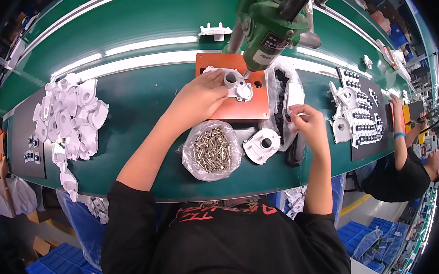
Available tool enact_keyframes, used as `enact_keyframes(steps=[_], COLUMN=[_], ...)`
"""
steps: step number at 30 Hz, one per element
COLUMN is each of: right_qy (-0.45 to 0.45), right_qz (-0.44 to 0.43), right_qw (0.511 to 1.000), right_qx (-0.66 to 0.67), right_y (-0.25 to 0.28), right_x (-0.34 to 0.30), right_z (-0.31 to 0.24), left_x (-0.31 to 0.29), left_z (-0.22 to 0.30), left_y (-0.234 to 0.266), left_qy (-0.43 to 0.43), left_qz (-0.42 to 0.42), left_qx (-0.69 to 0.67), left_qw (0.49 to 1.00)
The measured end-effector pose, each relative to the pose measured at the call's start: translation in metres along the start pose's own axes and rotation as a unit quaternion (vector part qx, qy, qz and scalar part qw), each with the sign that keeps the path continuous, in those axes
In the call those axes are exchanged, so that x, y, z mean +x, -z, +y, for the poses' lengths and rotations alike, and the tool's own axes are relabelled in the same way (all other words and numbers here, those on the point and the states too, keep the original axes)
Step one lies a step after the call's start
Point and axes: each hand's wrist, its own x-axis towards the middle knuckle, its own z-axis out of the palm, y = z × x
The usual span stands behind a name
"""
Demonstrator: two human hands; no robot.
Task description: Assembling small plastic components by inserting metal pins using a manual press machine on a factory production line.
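My left hand [202, 95] lies over a white plastic housing [243, 91] on an orange fixture block [239, 110], its fingers gripping the part's left side. The green press head [270, 33] hangs directly above, its thin tip close to the housing. My right hand [309, 124] is pinched, thumb and fingertips together, beside a plastic bag [280, 67] of small black parts. What the fingertips hold is too small to name. Between my forearms sit a bag of metal pins [212, 150] and another white housing [262, 145] with a dark round hole.
White housings [71, 111] are heaped at the left on a dark mat. On the right, a dark board [366, 116] carries rows of small black-and-white parts. One white part [215, 31] lies beyond the press. Other people work at both sides; blue crates [370, 236] stand on the floor.
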Motion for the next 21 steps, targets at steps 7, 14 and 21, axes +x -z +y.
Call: enact_keyframes(steps=[7,14,21], right_qy=[0.066,0.165,0.206], right_qz=[-0.107,-0.069,-0.013], right_qw=[0.978,0.978,0.978], right_qx=[0.165,0.103,0.025], right_y=[-0.013,-0.058,-0.089], right_x=[0.021,0.062,0.07], right_z=[-0.015,-0.032,-0.025], left_x=[-0.001,-0.005,-0.004], left_z=[0.005,-0.002,-0.002], left_y=[-0.003,0.001,0.001], left_qy=[0.022,0.028,0.022], left_qz=[-0.01,-0.003,-0.005], left_qx=[0.006,-0.021,-0.017], left_qw=[1.0,0.999,1.0])
